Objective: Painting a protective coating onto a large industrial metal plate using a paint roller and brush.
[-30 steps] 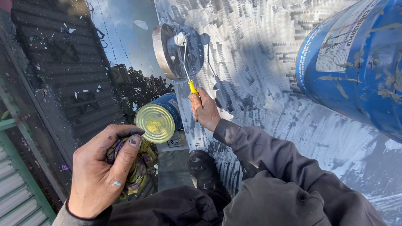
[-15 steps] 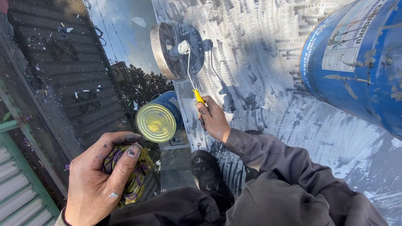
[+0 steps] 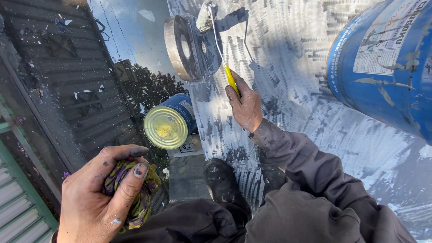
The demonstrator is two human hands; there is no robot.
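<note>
The right hand [image 3: 245, 105] is closed around the yellow handle of a small paint roller [image 3: 220, 45], whose wire frame runs up to a roller head [image 3: 204, 17] resting on the roof [image 3: 288, 72] near its top edge. The roof surface here is streaked with silvery-white coating in brush-like strokes. Just left of the roller head a round metal lid [image 3: 177, 47] stands on its edge. Below it, beside the left edge of the coated strip, a blue tin [image 3: 170, 125] lies tipped with its yellowish end facing up. A big blue drum [image 3: 387, 63] fills the upper right corner. The left hand [image 3: 101, 193], smeared with grime, is curled tightly around a bunched purple-and-yellow rag [image 3: 139, 189] at the lower left, well apart from the roller. A dark shoe [image 3: 220, 180] is planted on the coated strip below the right hand.
</note>
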